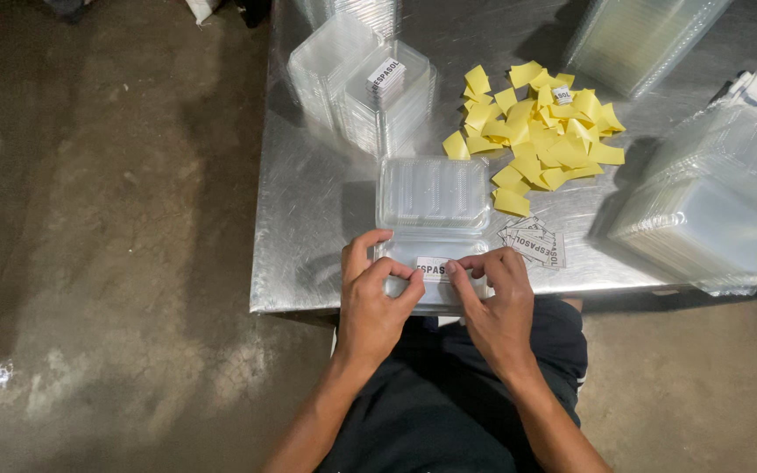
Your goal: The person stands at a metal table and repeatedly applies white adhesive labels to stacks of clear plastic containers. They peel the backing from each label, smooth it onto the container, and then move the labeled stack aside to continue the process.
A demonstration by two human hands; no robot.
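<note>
1. Clamshell container (432, 203), clear plastic and hinged open, was lying right under your fingers at the near edge of the metal table (308, 219), with its lid half stretching away from you past your fingertips.
2. Your left hand (373, 298) was curled over the near-left corner of the container, thumb up along the side, fingertips pressing onto a small white label (433, 266) on the near half.
3. Your right hand (499, 293) mirrored it from the other side, fingers bent and pinching down at the label's right edge. So neither hand was open flat; both were half-closed, pressing on the label and the container.
4. Just beyond your right hand, touching distance from the container, a little fan of spare white labels (536, 241) was spread on the table.
5. Further out past that, you had a loose heap of yellow paper slips (541, 131), with one white label sitting on top of it.
6. Ahead of your left hand, beyond the open lid, stood a stack of clear containers (370, 83) with a label on the top one.
7. Off to the right of your right hand were more stacks of clear lids or trays (711, 201), and another stack (637, 39) at the far edge.
</note>
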